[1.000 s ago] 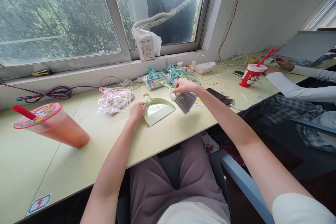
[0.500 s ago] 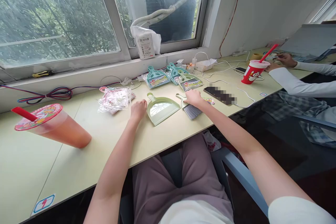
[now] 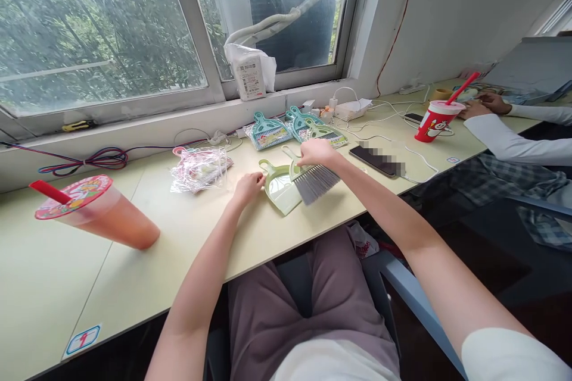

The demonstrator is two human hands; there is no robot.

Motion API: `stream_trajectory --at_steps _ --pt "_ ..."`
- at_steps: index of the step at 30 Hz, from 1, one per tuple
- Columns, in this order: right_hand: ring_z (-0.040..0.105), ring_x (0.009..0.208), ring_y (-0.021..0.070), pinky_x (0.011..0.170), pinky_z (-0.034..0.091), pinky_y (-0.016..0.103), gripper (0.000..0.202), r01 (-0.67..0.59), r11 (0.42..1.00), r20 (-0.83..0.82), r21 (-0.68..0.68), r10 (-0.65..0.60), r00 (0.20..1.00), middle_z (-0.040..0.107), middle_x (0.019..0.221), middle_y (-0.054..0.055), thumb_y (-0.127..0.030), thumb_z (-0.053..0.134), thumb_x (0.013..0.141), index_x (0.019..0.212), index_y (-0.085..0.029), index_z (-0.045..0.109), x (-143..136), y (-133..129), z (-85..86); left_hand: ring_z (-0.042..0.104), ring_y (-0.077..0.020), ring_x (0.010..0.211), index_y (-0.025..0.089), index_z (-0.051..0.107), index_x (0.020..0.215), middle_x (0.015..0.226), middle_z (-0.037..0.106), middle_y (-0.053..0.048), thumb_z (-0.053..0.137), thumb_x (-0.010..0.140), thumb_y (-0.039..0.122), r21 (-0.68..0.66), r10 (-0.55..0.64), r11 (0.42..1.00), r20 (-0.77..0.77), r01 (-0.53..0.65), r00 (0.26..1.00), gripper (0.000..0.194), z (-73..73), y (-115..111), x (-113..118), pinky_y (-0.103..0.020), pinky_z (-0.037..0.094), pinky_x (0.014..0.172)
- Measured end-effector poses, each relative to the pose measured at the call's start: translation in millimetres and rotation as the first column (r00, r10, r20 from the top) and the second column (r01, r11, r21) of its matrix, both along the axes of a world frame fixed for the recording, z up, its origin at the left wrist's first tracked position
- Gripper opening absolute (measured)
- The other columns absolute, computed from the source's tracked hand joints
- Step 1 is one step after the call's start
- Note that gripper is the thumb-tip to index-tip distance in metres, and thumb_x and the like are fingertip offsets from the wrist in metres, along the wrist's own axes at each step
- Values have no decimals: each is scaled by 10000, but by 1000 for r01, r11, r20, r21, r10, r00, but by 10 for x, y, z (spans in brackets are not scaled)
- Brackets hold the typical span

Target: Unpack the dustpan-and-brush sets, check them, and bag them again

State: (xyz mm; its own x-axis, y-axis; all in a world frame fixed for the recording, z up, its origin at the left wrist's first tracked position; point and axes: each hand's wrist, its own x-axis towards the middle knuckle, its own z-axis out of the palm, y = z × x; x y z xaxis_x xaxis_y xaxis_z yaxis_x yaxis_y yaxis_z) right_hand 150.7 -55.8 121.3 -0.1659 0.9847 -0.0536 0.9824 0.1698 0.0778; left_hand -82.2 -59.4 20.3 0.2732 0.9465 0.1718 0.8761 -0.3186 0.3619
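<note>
On the pale desk (image 3: 187,238) under the window, left hand (image 3: 248,185) pinches the green dustpan (image 3: 279,189) handle, right hand (image 3: 315,152) grips the small brush (image 3: 311,179) over it, apparently fitting them together; packaged sets (image 3: 295,128) lie behind.

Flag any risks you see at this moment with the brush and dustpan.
The right hand holds the small brush over the dustpan, steadied only at its handle by the left hand; a hard sweep might slide the pan off the desk edge. The phone and white cable lie beside the right forearm and could be snagged.
</note>
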Motion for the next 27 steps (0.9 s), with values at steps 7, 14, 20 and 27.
stream_trajectory --at_steps 7,14,20,27 --pt "709 1023 280 770 485 293 369 -128 990 29 -64 130 991 753 1082 181 -384 692 866 1131 -134 750 -559 -64 -292 561 -180 635 189 644 698 604 620 -23 363 979 429 -91 -164 978 216 187 963 464 3 -74 54 -274 383 665" --pt "696 1038 268 782 467 292 331 -102 995 -64 -20 101 993 755 1103 162 -427 690 894 1063 -155 773 -566 -57 -344 548 -180 651 199 607 657 700 666 -35 438 952 459 -73 -95 991 168 109 981 428 -73 -14 69 -286 317 607" --pt "664 1063 247 809 447 275 400 -53 995 -280 90 76 957 747 1142 126 -484 743 840 1130 -208 762 -532 194 -358 496 -173 611 207 503 593 649 605 -32 444 943 432 -66 -40 997 130 49 991 420 -79 -27 118 -297 252 583" --pt "579 650 148 632 413 246 460 -268 924 -610 -273 50 791 675 655 6 -557 829 647 859 -150 804 -455 540 -489 426 -154 575 208 375 559 581 489 -6 470 916 394 -98 7 995 164 9 986 414 -79 -28 147 -298 217 572"
